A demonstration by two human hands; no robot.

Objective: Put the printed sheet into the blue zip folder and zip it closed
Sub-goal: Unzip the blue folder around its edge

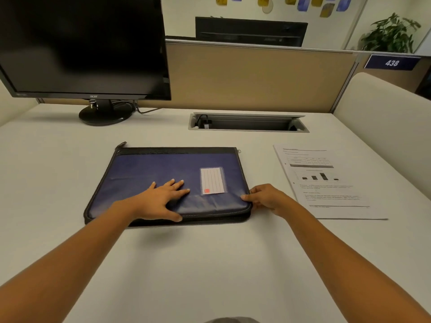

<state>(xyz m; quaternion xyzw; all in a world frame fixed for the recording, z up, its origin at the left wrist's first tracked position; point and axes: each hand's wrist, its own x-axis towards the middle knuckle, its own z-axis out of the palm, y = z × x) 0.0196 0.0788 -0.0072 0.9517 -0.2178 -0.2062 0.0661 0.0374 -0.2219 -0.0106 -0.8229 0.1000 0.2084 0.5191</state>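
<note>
White desk (210,264) in an office cubicle; a black monitor (81,43) marked "acer" stands upper left, a blue sign (392,63) reading "438" upper right, and an open cable hatch (247,123) sits between them. At centre lies the blue zip folder (144,169), bearing a lined label card (212,180). The left hand (158,197) presses flat on it, fingers spread. The right hand (265,197) pinches its lower right corner. The printed sheet (326,183) lies apart, to the right.
</note>
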